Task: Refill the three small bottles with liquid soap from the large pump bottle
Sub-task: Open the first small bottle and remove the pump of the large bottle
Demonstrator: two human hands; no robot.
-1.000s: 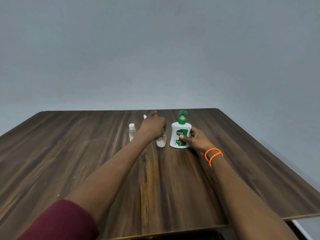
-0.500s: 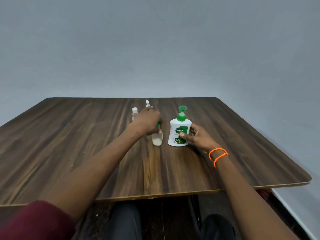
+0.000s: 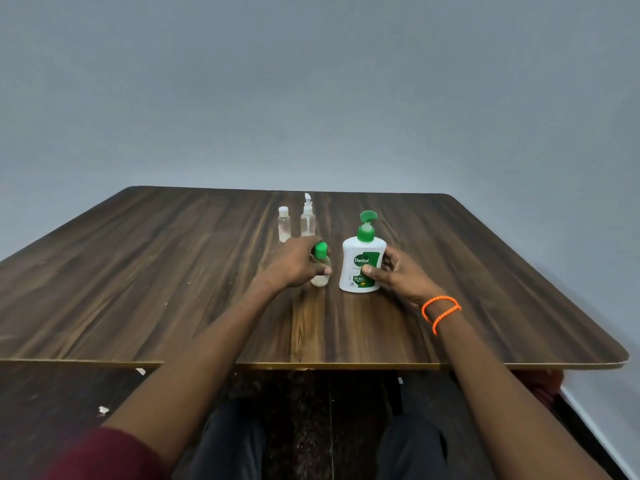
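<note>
The large white pump bottle [image 3: 362, 263] with a green pump stands upright on the wooden table [image 3: 138, 271]. My right hand [image 3: 398, 277] grips its lower right side. Just left of it stands a small clear bottle with a green cap [image 3: 321, 268], holding a little pale liquid; my left hand [image 3: 294, 263] is closed around it. Behind, a small clear bottle with a white cap [image 3: 284, 225] and a small clear spray bottle [image 3: 307, 220] stand side by side, untouched.
The table's near edge [image 3: 346, 366] runs across the lower frame, with my legs and dark floor below it. A grey wall stands behind the table. Orange bands circle my right wrist [image 3: 440, 311].
The camera has tilted down, so the table sits higher and my legs show. My left hand has slid lower on the green-capped bottle, uncovering its cap. The right hand keeps its grip.
</note>
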